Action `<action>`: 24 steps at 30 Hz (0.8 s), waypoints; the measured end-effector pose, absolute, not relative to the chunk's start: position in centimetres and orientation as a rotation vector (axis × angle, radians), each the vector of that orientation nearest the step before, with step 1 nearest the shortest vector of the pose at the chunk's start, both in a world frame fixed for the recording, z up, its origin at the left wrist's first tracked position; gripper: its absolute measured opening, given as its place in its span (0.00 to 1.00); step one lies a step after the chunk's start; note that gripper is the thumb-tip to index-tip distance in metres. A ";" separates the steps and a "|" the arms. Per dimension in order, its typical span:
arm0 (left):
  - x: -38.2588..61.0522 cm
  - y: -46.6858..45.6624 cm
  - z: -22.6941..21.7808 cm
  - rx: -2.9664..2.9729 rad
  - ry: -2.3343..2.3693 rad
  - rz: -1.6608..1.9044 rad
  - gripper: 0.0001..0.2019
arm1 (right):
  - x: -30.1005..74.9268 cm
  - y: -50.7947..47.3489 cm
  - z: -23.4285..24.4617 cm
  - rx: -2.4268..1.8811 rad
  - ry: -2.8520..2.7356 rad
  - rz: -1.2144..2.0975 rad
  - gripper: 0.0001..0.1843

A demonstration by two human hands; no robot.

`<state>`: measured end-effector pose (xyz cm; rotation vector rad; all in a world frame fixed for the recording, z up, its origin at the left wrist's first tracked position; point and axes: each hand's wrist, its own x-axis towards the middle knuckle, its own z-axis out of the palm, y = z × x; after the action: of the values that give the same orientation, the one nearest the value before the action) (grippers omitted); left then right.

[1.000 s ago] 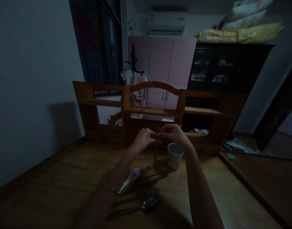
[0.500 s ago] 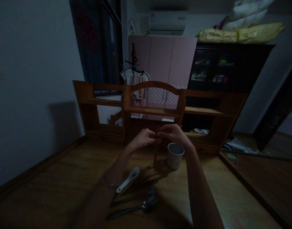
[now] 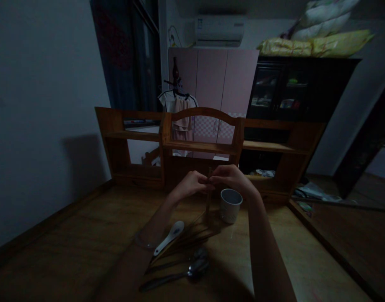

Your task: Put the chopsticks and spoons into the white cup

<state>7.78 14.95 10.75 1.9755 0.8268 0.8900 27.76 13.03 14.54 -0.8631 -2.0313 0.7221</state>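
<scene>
Left hand (image 3: 194, 183) and right hand (image 3: 229, 176) — both closed, pinching upright chopsticks (image 3: 208, 203) over a desk (image 3: 85, 235).
The chopsticks are just left of a pale cup (image 3: 230, 206); nearer the viewer lie a white spoon (image 3: 167, 240), loose sticks (image 3: 197, 240) and metal spoons (image 3: 198, 266) — all dimly lit.

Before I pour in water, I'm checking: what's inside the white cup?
Inside the white cup, only grey inner wall shows. Its near side covers the bottom, so anything there can't be seen.
</scene>
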 end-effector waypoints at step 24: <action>6.1 14.3 12.1 2.129 1.024 0.741 0.23 | 28.3 13.1 14.6 -0.895 -2.023 0.572 0.15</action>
<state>6.12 14.30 12.14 2.1290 1.0240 0.7412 28.30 13.12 14.65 -0.8952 -2.0233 0.5718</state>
